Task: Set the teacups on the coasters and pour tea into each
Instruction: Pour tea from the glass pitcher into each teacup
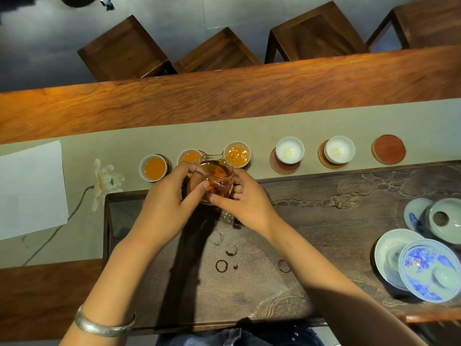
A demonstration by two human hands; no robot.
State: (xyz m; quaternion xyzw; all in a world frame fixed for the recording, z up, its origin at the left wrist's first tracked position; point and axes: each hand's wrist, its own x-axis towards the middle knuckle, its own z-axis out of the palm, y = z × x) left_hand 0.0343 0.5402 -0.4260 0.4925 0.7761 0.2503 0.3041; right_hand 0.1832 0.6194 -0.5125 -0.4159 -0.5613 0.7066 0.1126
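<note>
A row of white teacups stands on round coasters along the beige runner (224, 131). The leftmost cup (153, 168), the second cup (188, 156) and the third cup (237, 154) hold amber tea. The fourth cup (289, 150) and fifth cup (340, 149) hold no tea. At the far right lies a bare red coaster (388, 149). Both hands hold a glass pitcher (216, 180) of dark tea, its spout tipped at the third cup. My left hand (172, 193) wraps its left side; my right hand (245, 198) supports its right side.
A dark carved tea tray (324, 221) with wet ring marks lies under my arms. On its right stand blue-and-white gaiwan bowls and lids (429, 269). A white sheet (30, 191) and a white flower (107, 182) lie at left. Wooden stools (124, 48) stand beyond the table.
</note>
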